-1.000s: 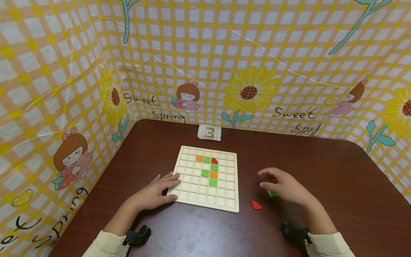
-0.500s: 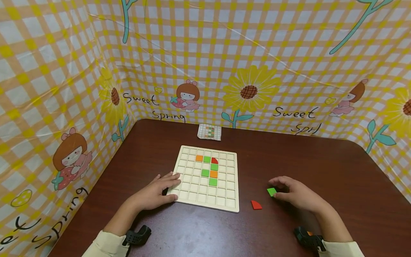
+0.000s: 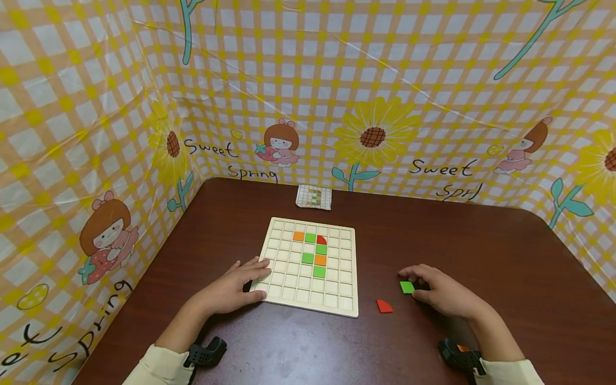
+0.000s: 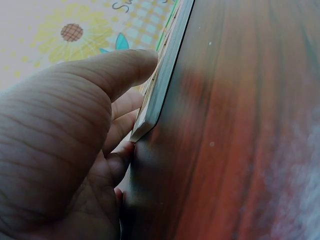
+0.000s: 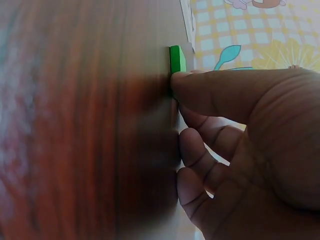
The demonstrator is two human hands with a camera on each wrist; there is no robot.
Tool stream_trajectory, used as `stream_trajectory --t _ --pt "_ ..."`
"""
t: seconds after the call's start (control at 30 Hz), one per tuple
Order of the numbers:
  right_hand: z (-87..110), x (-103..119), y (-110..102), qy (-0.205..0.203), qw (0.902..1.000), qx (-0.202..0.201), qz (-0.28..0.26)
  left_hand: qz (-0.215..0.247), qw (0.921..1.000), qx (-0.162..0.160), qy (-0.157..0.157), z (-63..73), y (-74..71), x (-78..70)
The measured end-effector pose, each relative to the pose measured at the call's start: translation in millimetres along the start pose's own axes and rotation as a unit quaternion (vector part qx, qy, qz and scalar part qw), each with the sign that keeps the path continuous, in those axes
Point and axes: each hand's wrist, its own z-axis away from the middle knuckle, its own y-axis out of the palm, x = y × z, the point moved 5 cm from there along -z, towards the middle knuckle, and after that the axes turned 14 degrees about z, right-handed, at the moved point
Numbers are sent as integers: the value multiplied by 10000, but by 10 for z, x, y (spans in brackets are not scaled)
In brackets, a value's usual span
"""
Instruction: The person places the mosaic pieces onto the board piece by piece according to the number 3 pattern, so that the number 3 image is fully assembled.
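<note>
In the head view, my left hand (image 3: 236, 286) rests with spread fingers on the left edge of a pale gridded board (image 3: 289, 294). Its thumb lies at the board's near corner, as the left wrist view also shows. Orange, green and red tiles sit in some of the board's squares, among them an orange square tile (image 3: 299, 236). To the right, my right hand (image 3: 445, 291) is low over the table with fingers bent around a loose green square tile (image 3: 406, 287). The thumb tip is right at the tile's edge in the right wrist view; the index finger reaches past its far side.
A red quarter-round tile (image 3: 384, 306) lies between the board and my right hand. Behind the board is a small pattern card (image 3: 314, 197) with a coloured grid. An orange piece (image 3: 463, 348) shows beside the right wrist camera. Checked cloth walls (image 3: 308, 80) enclose the dark table (image 3: 457, 230).
My right hand has drawn back to the right and down toward the table, uncovering the green tile. Its fingers then shifted slightly around that tile. The left hand and board stay put.
</note>
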Motion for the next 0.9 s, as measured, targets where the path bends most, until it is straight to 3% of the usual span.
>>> stream_trajectory --t 0.33,0.67,0.9 --pt "1 -14 -18 548 9982 -234 -57 69 10000 -10 -58 6 3 3" --pt "-72 116 -65 235 9974 -685 30 91 9999 -18 -50 6 2 3" --pt "-204 246 -31 -20 9971 -762 -58 47 10000 -14 -15 6 4 9"
